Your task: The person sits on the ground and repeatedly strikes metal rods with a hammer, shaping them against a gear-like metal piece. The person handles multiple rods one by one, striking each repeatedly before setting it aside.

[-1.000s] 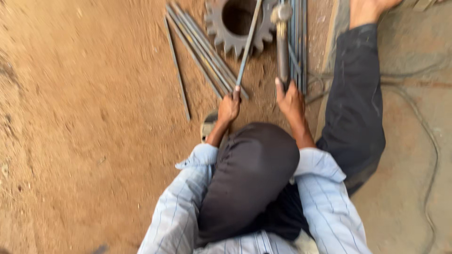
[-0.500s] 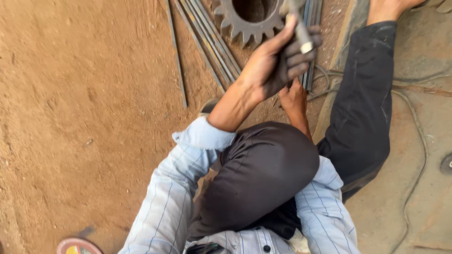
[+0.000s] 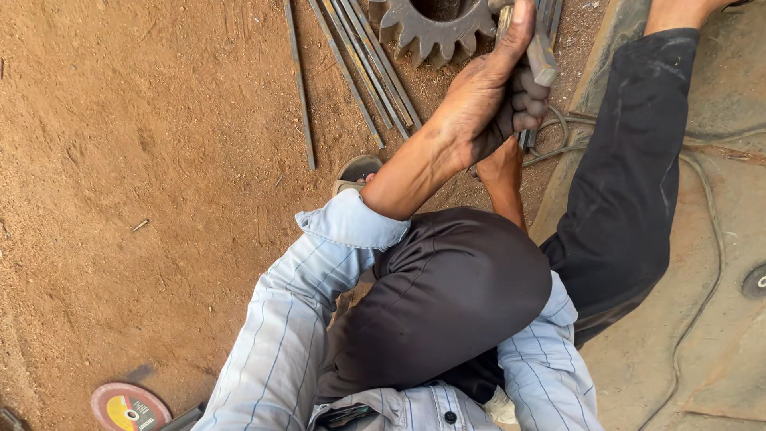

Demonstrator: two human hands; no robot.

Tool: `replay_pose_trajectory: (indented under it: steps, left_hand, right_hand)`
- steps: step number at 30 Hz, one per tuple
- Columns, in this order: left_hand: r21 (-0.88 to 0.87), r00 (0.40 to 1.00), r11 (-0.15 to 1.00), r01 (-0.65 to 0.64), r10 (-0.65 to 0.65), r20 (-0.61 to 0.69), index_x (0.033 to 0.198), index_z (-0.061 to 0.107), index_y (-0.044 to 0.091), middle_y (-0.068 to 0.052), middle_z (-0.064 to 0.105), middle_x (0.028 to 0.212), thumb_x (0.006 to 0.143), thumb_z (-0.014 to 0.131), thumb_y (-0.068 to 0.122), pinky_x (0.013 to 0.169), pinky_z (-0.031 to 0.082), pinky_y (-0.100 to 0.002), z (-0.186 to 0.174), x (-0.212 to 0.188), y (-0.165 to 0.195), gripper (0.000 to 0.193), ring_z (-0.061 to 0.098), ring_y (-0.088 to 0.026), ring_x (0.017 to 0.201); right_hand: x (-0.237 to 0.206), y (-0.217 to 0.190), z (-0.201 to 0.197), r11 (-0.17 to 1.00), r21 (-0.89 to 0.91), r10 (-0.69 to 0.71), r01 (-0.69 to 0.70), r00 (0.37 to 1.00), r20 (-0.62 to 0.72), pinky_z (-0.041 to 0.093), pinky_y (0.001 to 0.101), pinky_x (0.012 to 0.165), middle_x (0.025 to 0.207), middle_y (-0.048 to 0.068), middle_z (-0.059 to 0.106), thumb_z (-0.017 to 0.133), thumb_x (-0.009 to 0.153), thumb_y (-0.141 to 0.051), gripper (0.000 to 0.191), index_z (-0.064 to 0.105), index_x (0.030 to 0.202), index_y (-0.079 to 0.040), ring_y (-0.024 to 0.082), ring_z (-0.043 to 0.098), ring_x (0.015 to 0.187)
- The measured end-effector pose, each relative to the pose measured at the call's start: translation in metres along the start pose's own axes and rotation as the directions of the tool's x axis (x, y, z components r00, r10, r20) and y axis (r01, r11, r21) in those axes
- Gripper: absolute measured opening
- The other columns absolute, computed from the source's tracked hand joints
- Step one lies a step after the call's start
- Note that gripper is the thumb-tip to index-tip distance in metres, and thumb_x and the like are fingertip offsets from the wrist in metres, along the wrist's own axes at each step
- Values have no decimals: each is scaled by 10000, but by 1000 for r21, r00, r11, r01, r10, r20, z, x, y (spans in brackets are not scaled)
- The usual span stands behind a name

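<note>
Squatting on dirt; my left hand [image 3: 483, 104] is gripping a grey metal hammer handle [image 3: 536, 54], fist closed. My right hand [image 3: 501, 164], mostly hidden below, is probably pinning thin steel rods [image 3: 371, 68]. Toothed iron gear [image 3: 435, 28] is lying beyond; rods seemingly unworked.

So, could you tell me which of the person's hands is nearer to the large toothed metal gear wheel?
Left. The left hand grips a grey metal tool beside the gear wheel; the right hand sits lower, farther away.

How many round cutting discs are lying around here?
2. One red and yellow cutting disc lies on the dirt at bottom left; a grey disc sits at the right edge, cut off by the frame. Others may be hidden.
</note>
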State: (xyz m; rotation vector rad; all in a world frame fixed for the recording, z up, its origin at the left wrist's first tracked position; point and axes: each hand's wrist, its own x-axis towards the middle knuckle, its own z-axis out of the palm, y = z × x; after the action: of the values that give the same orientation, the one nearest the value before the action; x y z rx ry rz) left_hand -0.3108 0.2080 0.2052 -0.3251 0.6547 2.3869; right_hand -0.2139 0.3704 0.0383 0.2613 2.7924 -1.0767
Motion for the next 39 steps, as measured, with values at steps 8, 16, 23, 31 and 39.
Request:
replay_pose_trajectory:
  steps: [8,16,23,31,39]
  left_hand:
    - [64,999,997,-31,33,-28,732,626,43,-63,632,608,789,678,709,468,567,-277,0,2,-5,671,643,-161,492]
    - [53,1000,998,-23,23,0,718,644,47,-68,648,612,772,685,704,489,587,-274,5,-4,0,660,656,-154,505]
    - [285,997,957,-52,68,-46,863,696,-5,-74,674,781,839,668,721,687,604,-347,-24,-9,-13,727,687,-177,682]
    - [500,931,835,231,-41,-362,748,533,88,-42,488,569,963,469,636,329,370,-354,-179,-33,-92,592,449,-177,386]
    - [612,903,732,301,-12,-429,644,481,113,-1,415,513,952,465,718,335,343,-339,-229,-27,-95,679,411,-147,368]
  right_hand:
    - [2,9,6,1000,5,-31,31,999,-21,508,497,841,1248,243,623,645,999,-453,596,518,1436,-68,400,628,1114]
    - [3,17,12,999,52,14,-13,1000,-13,535,440,774,1119,164,637,633,974,-451,567,555,1372,-56,300,642,982]
    - [0,7,10,952,235,196,-197,980,28,558,390,715,1007,94,650,623,953,-450,545,587,1316,-45,213,655,867]
    - [-11,-33,-19,828,486,332,-281,943,-21,442,343,506,682,14,572,632,1045,-496,489,650,926,-22,150,540,552]
    - [-8,-74,-65,689,631,-145,355,922,-360,537,291,469,783,31,636,588,1085,-495,433,596,1027,-65,115,615,554]
